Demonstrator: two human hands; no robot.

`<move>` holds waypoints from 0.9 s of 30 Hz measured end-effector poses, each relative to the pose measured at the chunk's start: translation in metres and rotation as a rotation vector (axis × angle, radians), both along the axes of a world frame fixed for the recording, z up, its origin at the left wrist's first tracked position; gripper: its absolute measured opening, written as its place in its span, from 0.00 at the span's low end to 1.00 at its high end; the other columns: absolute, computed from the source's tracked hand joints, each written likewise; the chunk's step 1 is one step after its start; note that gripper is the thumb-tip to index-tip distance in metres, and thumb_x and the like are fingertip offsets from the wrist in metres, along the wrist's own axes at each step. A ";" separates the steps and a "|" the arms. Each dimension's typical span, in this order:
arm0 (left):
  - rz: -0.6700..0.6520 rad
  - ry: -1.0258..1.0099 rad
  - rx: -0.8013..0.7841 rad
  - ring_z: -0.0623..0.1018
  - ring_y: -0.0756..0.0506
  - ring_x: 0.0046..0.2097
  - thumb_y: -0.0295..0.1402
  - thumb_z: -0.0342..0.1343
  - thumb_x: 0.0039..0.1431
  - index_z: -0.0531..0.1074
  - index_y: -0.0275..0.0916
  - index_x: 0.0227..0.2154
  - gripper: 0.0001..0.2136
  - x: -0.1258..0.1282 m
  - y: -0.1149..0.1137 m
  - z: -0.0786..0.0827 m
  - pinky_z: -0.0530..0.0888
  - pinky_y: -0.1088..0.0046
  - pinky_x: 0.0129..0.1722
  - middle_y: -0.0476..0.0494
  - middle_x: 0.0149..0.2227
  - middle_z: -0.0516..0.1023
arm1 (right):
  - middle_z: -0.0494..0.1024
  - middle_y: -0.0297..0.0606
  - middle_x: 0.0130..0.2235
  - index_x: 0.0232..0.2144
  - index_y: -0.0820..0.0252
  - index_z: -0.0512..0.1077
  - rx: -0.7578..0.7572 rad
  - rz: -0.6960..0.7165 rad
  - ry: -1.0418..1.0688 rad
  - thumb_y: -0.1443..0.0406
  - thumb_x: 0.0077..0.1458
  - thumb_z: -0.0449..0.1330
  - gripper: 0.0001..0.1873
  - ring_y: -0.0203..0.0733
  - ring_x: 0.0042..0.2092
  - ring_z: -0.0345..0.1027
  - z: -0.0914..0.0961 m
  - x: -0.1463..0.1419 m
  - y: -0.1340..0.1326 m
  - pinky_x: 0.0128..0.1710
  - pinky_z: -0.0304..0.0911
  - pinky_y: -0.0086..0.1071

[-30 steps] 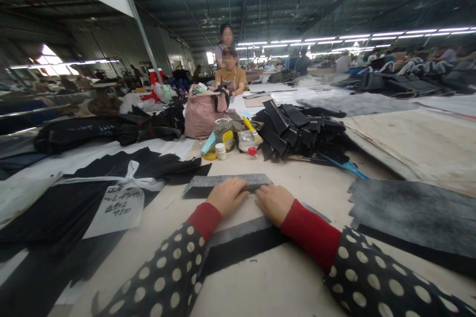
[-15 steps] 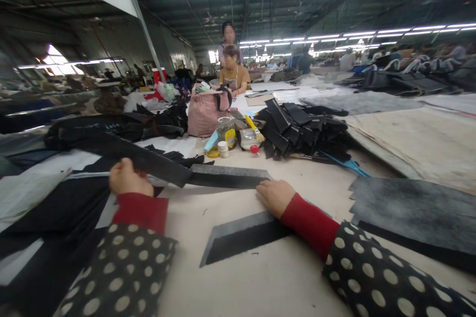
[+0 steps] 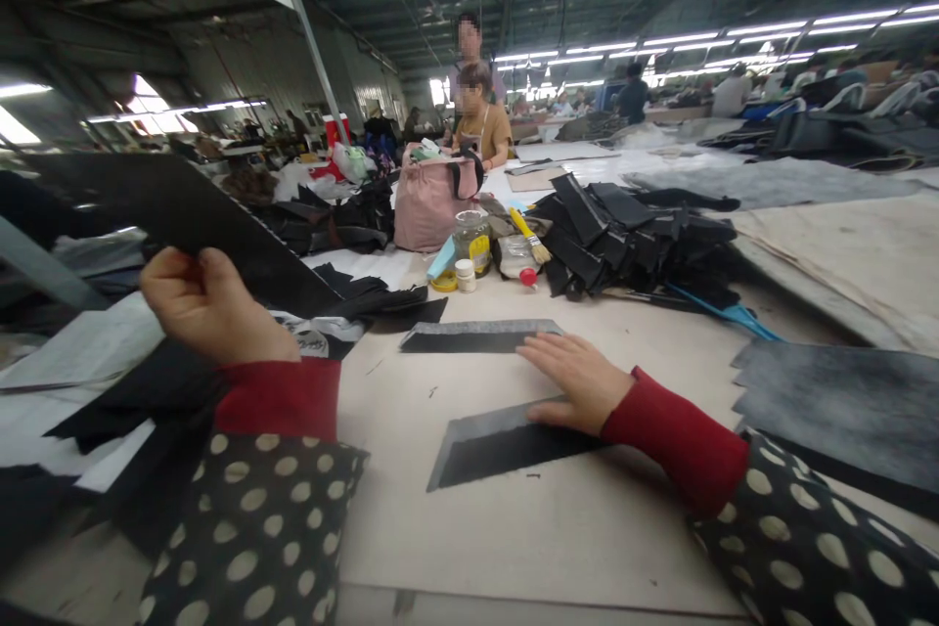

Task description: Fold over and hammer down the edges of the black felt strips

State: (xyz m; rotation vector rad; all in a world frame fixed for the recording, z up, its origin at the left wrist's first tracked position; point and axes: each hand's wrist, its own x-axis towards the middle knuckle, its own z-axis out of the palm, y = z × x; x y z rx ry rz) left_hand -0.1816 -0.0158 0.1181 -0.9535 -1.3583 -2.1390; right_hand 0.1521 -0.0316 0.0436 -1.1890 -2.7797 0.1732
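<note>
My left hand [image 3: 212, 308] is closed on a long black fabric piece [image 3: 198, 205], raised at the left with its slanted end hanging toward the table. Flat and with fingers stretched, my right hand [image 3: 576, 377] lies at the right side of the work board [image 3: 411, 528]. Its fingertips touch the right end of a narrow black strip with a grey upper edge [image 3: 469, 340]. Under its thumb is a wider black piece with a grey border [image 3: 506, 455], its right end partly covered by the hand and sleeve.
Behind the board stand a glass jar [image 3: 471, 240], a small white bottle [image 3: 465, 276], a yellow brush [image 3: 529, 235] and a pink bag [image 3: 432, 201]. Black pieces are heaped [image 3: 623, 240] at the back right. Grey jagged-edged material [image 3: 836, 401] lies at right. Two people are across the table.
My left hand has lifted the black fabric piece up and left, off the narrow strip. My right hand has flattened, its fingers now spread. The view has shifted slightly.
</note>
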 end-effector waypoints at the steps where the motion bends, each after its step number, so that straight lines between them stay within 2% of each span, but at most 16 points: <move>1: -0.008 0.035 0.052 0.64 0.56 0.36 0.21 0.45 0.53 0.57 0.31 0.35 0.06 0.005 0.000 0.000 0.63 0.79 0.41 0.51 0.33 0.60 | 0.55 0.46 0.57 0.55 0.63 0.53 -0.057 0.097 0.007 0.47 0.42 0.54 0.41 0.51 0.57 0.46 0.002 -0.001 -0.006 0.54 0.42 0.46; 3: -0.004 0.093 0.114 0.65 0.56 0.34 0.21 0.49 0.51 0.61 0.29 0.33 0.06 0.014 -0.002 0.000 0.65 0.80 0.39 0.52 0.30 0.61 | 0.56 0.46 0.56 0.55 0.61 0.53 -0.148 0.224 0.008 0.46 0.40 0.56 0.43 0.50 0.56 0.48 0.004 -0.006 -0.017 0.54 0.42 0.47; 4: -0.007 0.115 0.114 0.66 0.56 0.33 0.22 0.50 0.51 0.62 0.29 0.33 0.06 0.018 -0.003 0.000 0.65 0.80 0.37 0.52 0.29 0.62 | 0.57 0.46 0.56 0.55 0.62 0.53 -0.170 0.240 0.008 0.47 0.40 0.57 0.43 0.50 0.55 0.50 0.003 -0.009 -0.021 0.54 0.42 0.47; 9: 0.024 0.236 0.033 0.67 0.56 0.30 0.26 0.54 0.50 0.66 0.29 0.34 0.08 0.046 -0.012 -0.001 0.66 0.80 0.32 0.50 0.29 0.67 | 0.58 0.48 0.55 0.54 0.65 0.56 -0.089 0.094 0.068 0.54 0.45 0.56 0.35 0.50 0.55 0.50 -0.006 -0.019 -0.020 0.54 0.42 0.47; 11: 0.039 0.354 -0.046 0.68 0.54 0.30 0.27 0.54 0.51 0.67 0.31 0.34 0.07 0.062 -0.017 -0.004 0.67 0.79 0.31 0.48 0.31 0.69 | 0.58 0.48 0.55 0.52 0.65 0.58 -0.051 0.069 0.164 0.55 0.46 0.56 0.33 0.50 0.55 0.50 -0.003 -0.018 -0.015 0.54 0.42 0.47; 13: 0.018 0.555 -0.107 0.69 0.51 0.34 0.26 0.53 0.51 0.68 0.33 0.33 0.06 0.081 -0.021 -0.009 0.68 0.75 0.34 0.46 0.32 0.70 | 0.62 0.48 0.52 0.50 0.64 0.61 -0.112 0.058 0.350 0.53 0.48 0.53 0.30 0.49 0.52 0.55 0.007 -0.014 -0.012 0.52 0.49 0.44; 15: -0.058 0.815 -0.155 0.70 0.49 0.37 0.25 0.53 0.50 0.69 0.36 0.33 0.06 0.102 -0.026 -0.017 0.67 0.72 0.38 0.45 0.33 0.72 | 0.67 0.48 0.48 0.47 0.64 0.64 -0.341 0.022 0.599 0.48 0.51 0.45 0.31 0.46 0.48 0.61 0.022 -0.008 -0.010 0.46 0.58 0.40; 18: -0.214 1.177 -0.233 0.70 0.48 0.37 0.25 0.53 0.51 0.69 0.39 0.35 0.08 0.134 -0.032 -0.032 0.65 0.71 0.39 0.47 0.33 0.73 | 0.71 0.48 0.43 0.43 0.64 0.66 -0.816 -0.075 0.904 0.41 0.48 0.32 0.41 0.44 0.41 0.67 0.041 0.006 -0.004 0.33 0.65 0.35; 19: -0.255 1.259 -0.251 0.70 0.48 0.37 0.25 0.52 0.51 0.69 0.40 0.35 0.08 0.143 -0.034 -0.037 0.64 0.71 0.38 0.48 0.33 0.73 | 0.72 0.47 0.41 0.42 0.64 0.66 -0.926 -0.108 0.948 0.40 0.47 0.33 0.41 0.43 0.39 0.68 0.044 0.011 -0.001 0.31 0.66 0.34; 20: -0.290 1.320 -0.267 0.70 0.48 0.37 0.25 0.52 0.52 0.69 0.40 0.36 0.08 0.152 -0.037 -0.041 0.64 0.70 0.38 0.48 0.33 0.74 | 0.72 0.47 0.40 0.40 0.63 0.67 -0.989 -0.141 0.956 0.40 0.47 0.37 0.38 0.42 0.38 0.69 0.045 0.016 0.002 0.29 0.65 0.32; 21: -0.320 1.362 -0.281 0.70 0.48 0.36 0.25 0.51 0.53 0.69 0.40 0.36 0.08 0.159 -0.039 -0.044 0.63 0.71 0.38 0.49 0.34 0.74 | 0.73 0.45 0.38 0.38 0.64 0.67 -1.002 -0.177 0.934 0.42 0.46 0.44 0.33 0.41 0.36 0.69 0.044 0.020 0.004 0.28 0.65 0.31; 23: -0.402 1.403 -0.325 0.69 0.48 0.37 0.27 0.49 0.54 0.69 0.41 0.35 0.07 0.171 -0.043 -0.048 0.63 0.70 0.39 0.50 0.34 0.74 | 0.74 0.41 0.30 0.33 0.65 0.68 -0.916 -0.236 0.845 0.50 0.42 0.57 0.23 0.38 0.30 0.69 0.041 0.026 0.008 0.26 0.64 0.28; 25: -0.529 1.375 -0.405 0.69 0.47 0.40 0.32 0.50 0.54 0.68 0.41 0.37 0.08 0.177 -0.046 -0.048 0.62 0.69 0.42 0.48 0.37 0.73 | 0.72 0.36 0.23 0.30 0.66 0.68 -0.751 -0.244 0.802 0.57 0.41 0.60 0.18 0.35 0.26 0.67 0.037 0.029 0.009 0.25 0.63 0.27; 27: -0.649 1.260 -0.516 0.66 0.45 0.46 0.37 0.51 0.53 0.66 0.40 0.42 0.14 0.177 -0.045 -0.045 0.61 0.68 0.46 0.44 0.44 0.69 | 0.70 0.33 0.21 0.29 0.66 0.69 -0.594 -0.176 0.843 0.59 0.43 0.59 0.14 0.33 0.24 0.65 0.038 0.031 0.007 0.25 0.63 0.27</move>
